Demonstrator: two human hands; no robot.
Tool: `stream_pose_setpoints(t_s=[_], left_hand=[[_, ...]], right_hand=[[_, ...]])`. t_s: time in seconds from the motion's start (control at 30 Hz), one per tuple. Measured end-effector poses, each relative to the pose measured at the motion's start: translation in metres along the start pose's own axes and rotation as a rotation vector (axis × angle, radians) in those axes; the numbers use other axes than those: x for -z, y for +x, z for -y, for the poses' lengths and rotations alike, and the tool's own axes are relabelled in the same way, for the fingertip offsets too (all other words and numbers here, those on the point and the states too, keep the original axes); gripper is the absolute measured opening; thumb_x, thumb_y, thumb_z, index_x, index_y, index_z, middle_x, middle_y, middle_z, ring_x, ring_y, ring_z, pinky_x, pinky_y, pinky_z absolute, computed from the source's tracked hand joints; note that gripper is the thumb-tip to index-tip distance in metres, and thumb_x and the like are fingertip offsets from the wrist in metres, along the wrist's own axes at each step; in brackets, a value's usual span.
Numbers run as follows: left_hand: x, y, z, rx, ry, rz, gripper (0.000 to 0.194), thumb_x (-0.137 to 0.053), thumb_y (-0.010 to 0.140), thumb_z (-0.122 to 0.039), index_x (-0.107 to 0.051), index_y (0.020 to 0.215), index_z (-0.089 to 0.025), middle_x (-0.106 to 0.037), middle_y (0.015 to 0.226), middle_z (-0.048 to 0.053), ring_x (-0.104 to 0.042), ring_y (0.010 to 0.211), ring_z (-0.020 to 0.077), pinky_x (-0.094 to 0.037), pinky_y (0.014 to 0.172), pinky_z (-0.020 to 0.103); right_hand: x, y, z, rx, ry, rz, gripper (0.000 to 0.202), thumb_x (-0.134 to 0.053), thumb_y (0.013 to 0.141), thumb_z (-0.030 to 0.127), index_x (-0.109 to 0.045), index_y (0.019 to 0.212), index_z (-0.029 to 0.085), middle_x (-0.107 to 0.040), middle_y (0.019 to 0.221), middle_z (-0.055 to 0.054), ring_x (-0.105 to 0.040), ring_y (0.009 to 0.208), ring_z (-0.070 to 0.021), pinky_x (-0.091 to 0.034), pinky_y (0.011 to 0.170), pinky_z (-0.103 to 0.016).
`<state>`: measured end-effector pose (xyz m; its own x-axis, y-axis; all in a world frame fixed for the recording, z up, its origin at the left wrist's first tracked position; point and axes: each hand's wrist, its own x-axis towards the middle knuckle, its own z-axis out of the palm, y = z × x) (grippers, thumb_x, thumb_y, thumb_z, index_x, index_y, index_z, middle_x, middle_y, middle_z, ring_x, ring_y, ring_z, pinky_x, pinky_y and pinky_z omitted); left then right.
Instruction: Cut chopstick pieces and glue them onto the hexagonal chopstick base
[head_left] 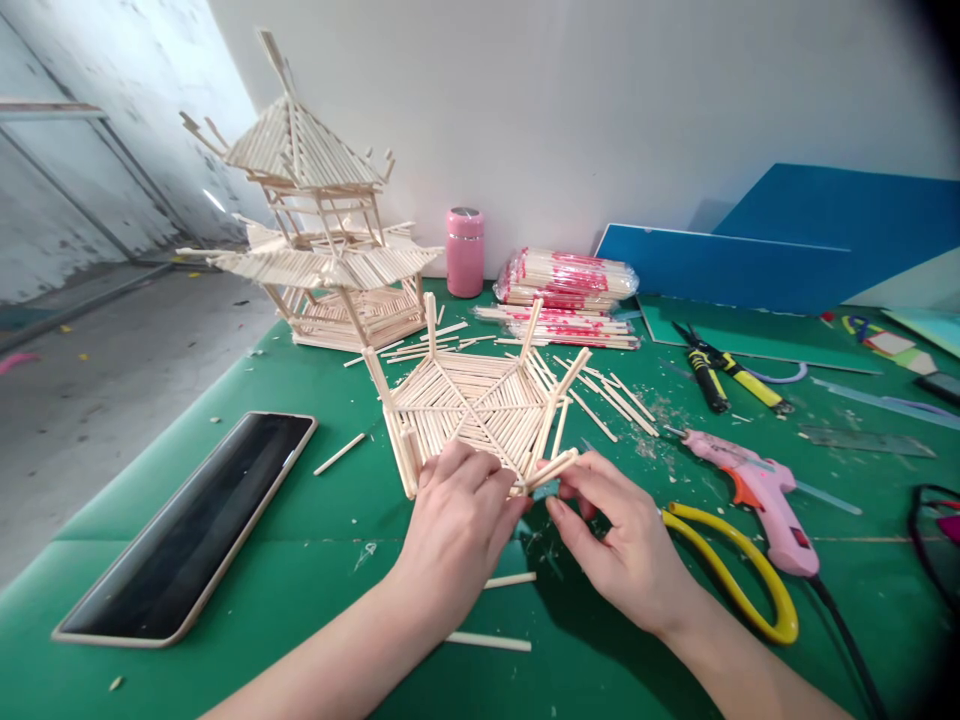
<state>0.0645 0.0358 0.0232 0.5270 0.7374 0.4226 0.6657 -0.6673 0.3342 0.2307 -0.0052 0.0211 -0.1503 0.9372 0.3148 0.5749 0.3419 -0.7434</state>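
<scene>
A six-sided frame of pale wooden sticks (pixel 472 405) lies on the green table, with short double-stick posts standing at its corners. My left hand (pixel 461 520) is closed over its near edge, and the fingertips are partly hidden. At the near right corner, a paired-stick post (pixel 553 468) leans outward to the right. My right hand (pixel 619 530) is beside this post with thumb and fingers curled in a pinch. What lies between them is too small to make out. Loose sticks (pixel 491 641) lie below my hands.
Behind stands a pagoda model of sticks (pixel 322 240), near a pink flask (pixel 465 252) and wrapped chopstick packs (pixel 566 290). To the right are a pink glue gun (pixel 757 490), yellow-handled cutters (pixel 731 570) and pliers (pixel 724 370). A phone (pixel 195 520) lies left.
</scene>
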Motion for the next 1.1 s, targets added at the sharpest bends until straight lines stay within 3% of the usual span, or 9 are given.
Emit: stream_pose_setpoints(t_s=[0.63, 1.1], left_hand=[[0.0014, 0.0009, -0.0003, 0.017, -0.014, 0.020, 0.015, -0.053, 0.081, -0.021, -0.065, 0.075, -0.015, -0.064, 0.075, 0.007, -0.050, 0.076, 0.0224, -0.042, 0.065, 0.037], [0.0005, -0.0003, 0.0003, -0.003, 0.002, 0.006, 0.013, -0.054, 0.080, -0.022, -0.065, 0.075, -0.016, -0.063, 0.074, 0.007, -0.050, 0.075, 0.0221, -0.042, 0.064, 0.035]], right_hand=[[-0.0007, 0.0001, 0.0008, -0.012, -0.002, 0.005, 0.021, -0.048, 0.082, 0.016, -0.057, 0.100, 0.016, -0.052, 0.084, -0.004, -0.049, 0.071, -0.0137, -0.045, 0.064, -0.027], [-0.0010, -0.0005, 0.0015, -0.012, 0.016, -0.005, 0.020, -0.048, 0.081, 0.017, -0.057, 0.099, 0.017, -0.050, 0.080, -0.003, -0.045, 0.061, -0.0117, -0.042, 0.055, -0.026]])
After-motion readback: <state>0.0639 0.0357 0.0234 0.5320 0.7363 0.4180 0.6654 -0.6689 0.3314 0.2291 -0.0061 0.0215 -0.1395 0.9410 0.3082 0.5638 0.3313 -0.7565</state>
